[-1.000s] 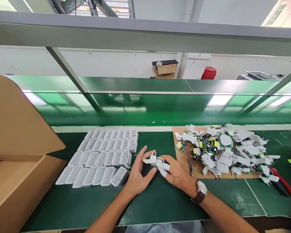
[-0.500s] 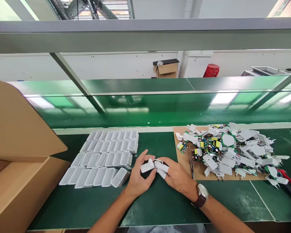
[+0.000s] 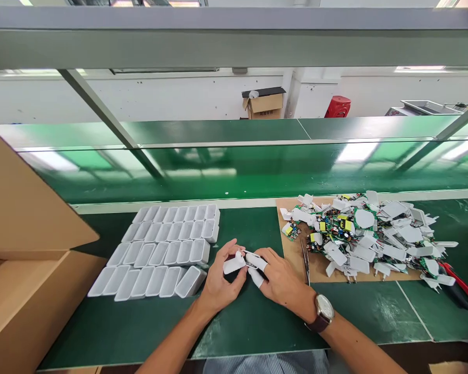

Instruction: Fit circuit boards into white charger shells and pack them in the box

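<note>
My left grip [image 3: 223,281] is narrow, with the thumb and fingers set around a white plastic part [image 3: 233,265]. My right grip [image 3: 284,276] is also narrow and holds the same part from its right end; white covers [image 3: 256,277] enclose the thumb and forefinger. The part is located between the two grips, raised above the green counter [image 3: 257,324]. A thin, dark-edged detail shows at its right end, too small to identify. A watch [image 3: 325,307] is fastened on the wrist behind the right grip.

Left of the left grip, white cases [image 3: 154,253] stand on the counter in four rows, open side up. The nearest case, at the right end of the front row, sits at an angle to its neighbours. Farther left stands a cardboard box [image 3: 42,306] with one flap raised.

Right of the right grip, a cardboard sheet [image 3: 292,254] lies flat on the counter. It carries a pile [image 3: 361,239] of white plastic pieces and green circuit boards with yellow components. A slim metal tool [image 3: 306,262] rests on the sheet, between the right grip and the pile. Pliers [image 3: 467,292] with red on the handles lie beyond the pile, at its right end.
</note>
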Demonstrator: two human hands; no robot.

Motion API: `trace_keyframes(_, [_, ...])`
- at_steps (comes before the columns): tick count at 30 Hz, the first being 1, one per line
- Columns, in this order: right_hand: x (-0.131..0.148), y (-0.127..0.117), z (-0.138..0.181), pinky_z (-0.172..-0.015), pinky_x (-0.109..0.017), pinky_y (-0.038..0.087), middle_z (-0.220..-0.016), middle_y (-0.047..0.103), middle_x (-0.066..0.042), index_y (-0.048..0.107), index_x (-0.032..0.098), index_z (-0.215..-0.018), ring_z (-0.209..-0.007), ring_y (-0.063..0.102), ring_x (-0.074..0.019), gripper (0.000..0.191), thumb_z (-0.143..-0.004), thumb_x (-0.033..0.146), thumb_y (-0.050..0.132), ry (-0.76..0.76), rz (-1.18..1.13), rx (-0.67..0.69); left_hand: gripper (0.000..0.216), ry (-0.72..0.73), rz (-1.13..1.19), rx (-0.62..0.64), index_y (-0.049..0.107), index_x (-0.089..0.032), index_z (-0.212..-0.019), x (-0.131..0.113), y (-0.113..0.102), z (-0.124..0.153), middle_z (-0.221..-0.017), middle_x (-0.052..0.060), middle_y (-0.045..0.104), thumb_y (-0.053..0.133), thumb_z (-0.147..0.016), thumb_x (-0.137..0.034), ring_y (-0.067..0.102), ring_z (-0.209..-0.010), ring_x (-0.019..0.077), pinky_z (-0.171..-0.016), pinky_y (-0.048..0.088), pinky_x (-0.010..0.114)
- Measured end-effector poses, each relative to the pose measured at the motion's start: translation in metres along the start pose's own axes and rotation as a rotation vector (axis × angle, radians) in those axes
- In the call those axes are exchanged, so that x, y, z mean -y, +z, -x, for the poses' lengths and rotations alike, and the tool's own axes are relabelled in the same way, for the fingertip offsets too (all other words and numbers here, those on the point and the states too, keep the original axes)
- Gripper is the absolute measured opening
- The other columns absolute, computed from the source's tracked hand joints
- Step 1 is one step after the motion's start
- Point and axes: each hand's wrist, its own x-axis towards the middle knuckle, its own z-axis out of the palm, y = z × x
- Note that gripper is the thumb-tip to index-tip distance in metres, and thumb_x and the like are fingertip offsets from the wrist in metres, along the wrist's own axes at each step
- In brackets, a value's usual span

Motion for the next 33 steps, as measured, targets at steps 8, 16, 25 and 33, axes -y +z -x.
trace_keyframes(8, [-0.004,-0.001,0.005,-0.098,-0.043,0.060,-0.130,0.064,-0.011,0.053,0.027,-0.141,-0.116,0.066,-0.0255,0.043,-0.099,0.020,0.060,0.025,-0.246,-0.061,0.065,-0.007,-0.003,0.024,0.039,-0.025,-0.151,-0.001,-0.002,-0.002,-0.119,0.010,0.069,0.067,-0.092,-0.019,0.071,-0.111,0.0241,-0.100,0.059,0.043])
trace_keyframes(16, [-0.008,0.013,-0.002,-0.086,-0.041,0.064,-0.117,0.072,-0.011,0.066,0.023,-0.126,-0.106,0.071,-0.0256,0.036,-0.098,0.045,0.063,0.411,-0.950,-0.135,0.089,0.025,0.053,0.028,0.032,-0.029,-0.156,-0.004,0.002,0.000,-0.143,0.016,0.054,0.083,-0.083,-0.031,0.061,-0.129,0.0314,-0.105,0.057,0.049])
trace_keyframes(25, [0.001,0.007,-0.010,-0.076,-0.041,0.062,-0.096,0.078,-0.009,0.069,0.020,-0.108,-0.088,0.077,-0.0285,0.050,-0.081,0.061,0.078,0.753,-1.516,0.041,0.068,0.169,-0.149,-0.047,0.047,-0.025,-0.145,-0.013,0.003,-0.002,-0.125,0.012,0.064,0.081,-0.087,-0.035,0.068,-0.112,0.0283,-0.096,0.060,0.046])
trace_keyframes(33, [-0.001,0.009,-0.010,-0.075,-0.042,0.062,-0.097,0.079,-0.009,0.068,0.020,-0.109,-0.089,0.077,-0.0288,0.051,-0.083,0.064,0.075,0.746,-1.476,0.061,0.066,0.145,-0.148,-0.029,0.047,-0.025,-0.144,-0.013,0.003,-0.002,-0.125,0.011,0.063,0.079,-0.087,-0.030,0.067,-0.114,0.0287,-0.098,0.058,0.046])
